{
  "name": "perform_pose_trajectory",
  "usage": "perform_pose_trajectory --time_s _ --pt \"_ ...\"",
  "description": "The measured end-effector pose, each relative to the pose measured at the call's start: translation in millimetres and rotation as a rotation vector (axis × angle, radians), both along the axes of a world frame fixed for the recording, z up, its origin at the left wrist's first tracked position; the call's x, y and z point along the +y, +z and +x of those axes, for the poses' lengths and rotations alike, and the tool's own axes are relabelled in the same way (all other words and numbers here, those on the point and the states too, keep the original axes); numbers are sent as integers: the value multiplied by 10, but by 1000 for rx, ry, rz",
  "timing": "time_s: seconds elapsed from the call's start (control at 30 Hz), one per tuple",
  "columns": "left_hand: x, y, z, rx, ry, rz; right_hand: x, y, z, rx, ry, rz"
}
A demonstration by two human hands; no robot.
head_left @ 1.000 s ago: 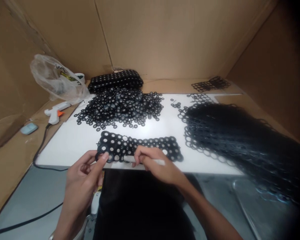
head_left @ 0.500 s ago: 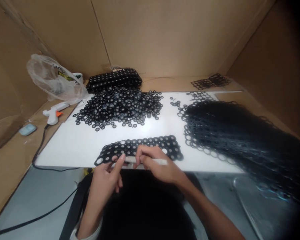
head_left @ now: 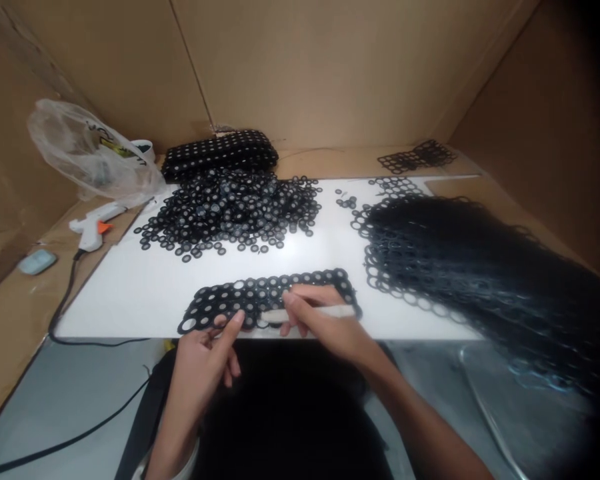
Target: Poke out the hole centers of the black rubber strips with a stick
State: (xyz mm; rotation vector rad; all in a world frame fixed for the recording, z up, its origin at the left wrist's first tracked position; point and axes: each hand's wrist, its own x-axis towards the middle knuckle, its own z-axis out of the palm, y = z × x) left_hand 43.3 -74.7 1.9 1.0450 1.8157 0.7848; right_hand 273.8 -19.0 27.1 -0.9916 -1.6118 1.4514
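Note:
A strip of black ring mesh (head_left: 265,290) with pale discs in most of its rings lies at the front edge of the white board. My left hand (head_left: 207,353) pinches its near edge, thumb on top and fingers curled below. My right hand (head_left: 333,327) is closed around a pale, pen-like stick (head_left: 337,311). The stick's tip points left and lies over the strip's near edge, beside my left thumb. At the strip's front left corner, one ring shows white, with no disc in it. My fingers hide part of the near row.
Behind the strip, loose black ringed discs (head_left: 230,210) form a heap on the white board (head_left: 130,287). Stacked filled mesh (head_left: 225,150) stands behind them. Bare ring mesh (head_left: 445,267) is piled at right. A glue gun (head_left: 93,227), plastic bag (head_left: 75,147) and light-blue case (head_left: 37,262) sit left.
My right hand has shifted slightly right with the stick, whose tip has moved away from my left thumb onto the strip's edge. My left hand keeps its pinch. The whole view has shifted a little.

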Motion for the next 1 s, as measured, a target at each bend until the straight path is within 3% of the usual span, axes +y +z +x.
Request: perform_pose_trajectory --time_s 0.13,0.33,0.73,0.87,1.0 --pt "1 -6 -15 37 15 -57 4 -15 18 -25 -13 -11" --pt "-13 13 -22 31 19 2 10 -63 21 -94 30 -22" --pt "-81 115 -27 158 75 74 -85 -18 -94 -253 79 193" --pt "-62 67 -38 169 57 64 -41 -60 -53 -60 90 65" --pt "-48 -16 -67 154 60 66 35 -47 98 114 -51 -72"
